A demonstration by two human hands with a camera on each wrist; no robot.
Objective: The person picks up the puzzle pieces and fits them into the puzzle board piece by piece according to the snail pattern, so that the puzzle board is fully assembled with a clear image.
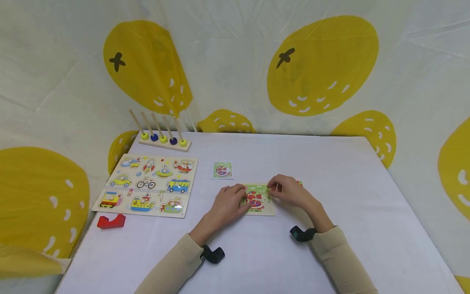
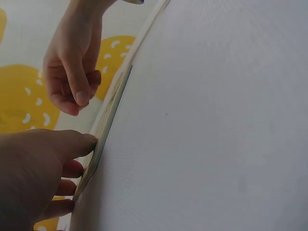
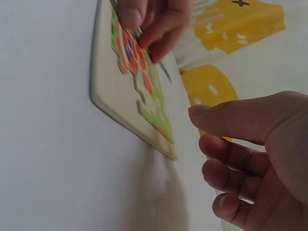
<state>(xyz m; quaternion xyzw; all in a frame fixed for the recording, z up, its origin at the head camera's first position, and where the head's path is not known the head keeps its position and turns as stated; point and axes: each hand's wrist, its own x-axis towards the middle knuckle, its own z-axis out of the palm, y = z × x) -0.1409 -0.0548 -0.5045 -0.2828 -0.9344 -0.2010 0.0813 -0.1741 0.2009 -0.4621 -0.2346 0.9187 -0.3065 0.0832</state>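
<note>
A small wooden jigsaw puzzle board [image 1: 269, 211] lies flat in front of me, bare wood showing along its front right. Green jigsaw pieces [image 3: 156, 118] with a red and purple candy picture sit on it. My left hand [image 1: 229, 203] rests at the board's left side, its thumb and fingertips touching the pieces and edge. Over the right end hovers my right hand [image 1: 290, 191], thumb and fingers loosely bent. In the right wrist view nothing shows between them. Partly hidden behind that hand is a small red and green piece [image 1: 300, 183].
Behind the board lies a square picture card [image 1: 222, 170]. To the left are a vehicle peg puzzle [image 1: 154, 185], a red notched block [image 1: 111, 221] and a rack of wooden pegs with coloured beads [image 1: 164, 143]. A patterned curtain [image 1: 235, 61] hangs behind the white table.
</note>
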